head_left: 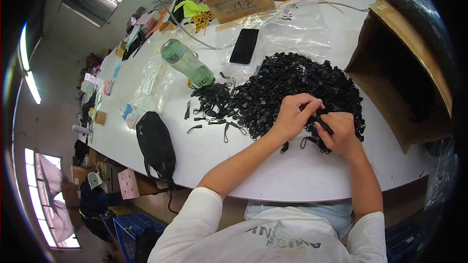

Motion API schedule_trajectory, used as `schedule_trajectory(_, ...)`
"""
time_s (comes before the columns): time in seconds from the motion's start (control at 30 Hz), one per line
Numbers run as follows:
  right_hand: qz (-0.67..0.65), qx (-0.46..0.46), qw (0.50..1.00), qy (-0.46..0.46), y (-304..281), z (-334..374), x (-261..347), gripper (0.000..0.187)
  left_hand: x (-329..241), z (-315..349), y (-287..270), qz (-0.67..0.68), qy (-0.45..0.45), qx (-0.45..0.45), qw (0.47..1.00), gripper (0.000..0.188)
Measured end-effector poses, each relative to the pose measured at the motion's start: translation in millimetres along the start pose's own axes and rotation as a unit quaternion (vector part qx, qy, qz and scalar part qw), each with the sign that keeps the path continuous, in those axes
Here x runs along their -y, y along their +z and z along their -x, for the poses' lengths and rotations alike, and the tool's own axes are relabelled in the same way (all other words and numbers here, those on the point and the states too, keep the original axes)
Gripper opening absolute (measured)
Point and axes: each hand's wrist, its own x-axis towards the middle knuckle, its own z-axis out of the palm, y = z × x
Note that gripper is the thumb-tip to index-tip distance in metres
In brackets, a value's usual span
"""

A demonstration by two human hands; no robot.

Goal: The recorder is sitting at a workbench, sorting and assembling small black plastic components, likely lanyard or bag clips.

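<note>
A big heap of small black plastic parts with cord loops (292,87) lies on the white table (292,175). My left hand (292,114) rests at the heap's near edge, fingers pinched on a small black piece. My right hand (339,131) sits right beside it, gripping the same black piece (321,117) between thumb and fingers. A smaller row of finished-looking black cord pulls (212,100) lies to the left of the heap, with a few loose ones (192,129) spread on the table.
A green water bottle (187,63) lies on its side behind the small row. A black phone (243,46) rests on clear plastic bags. An open cardboard box (409,73) stands at the right. A black pouch (156,146) lies at the left edge; another cardboard box (239,2) stands far back.
</note>
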Motion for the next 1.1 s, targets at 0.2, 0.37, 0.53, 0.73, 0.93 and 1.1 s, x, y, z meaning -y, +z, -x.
schedule_trajectory(0.2,-0.052,-0.025,0.997,0.05,-1,2,-4,0.012,3,-3,-6,0.171,-0.094,0.074,0.978,0.017)
schedule_trajectory(0.37,-0.097,-0.035,0.994,0.038,-3,3,0,0.01,15,-3,-10,0.283,-0.122,0.124,0.943,0.014)
schedule_trajectory(0.53,-0.054,-0.032,0.998,0.025,-6,4,4,0.01,12,-3,-8,0.228,-0.129,0.116,0.958,0.01)
schedule_trajectory(0.73,0.053,-0.087,0.994,0.043,2,5,5,0.009,4,-6,-11,0.167,-0.119,0.08,0.975,0.01)
schedule_trajectory(0.93,0.058,-0.057,0.993,0.082,9,8,-4,0.012,6,-7,-15,0.012,-0.01,0.063,0.998,0.009)
schedule_trajectory(1.1,0.064,-0.036,0.994,0.077,10,12,-4,0.009,-2,-4,-13,-0.281,0.162,0.066,0.944,0.012)
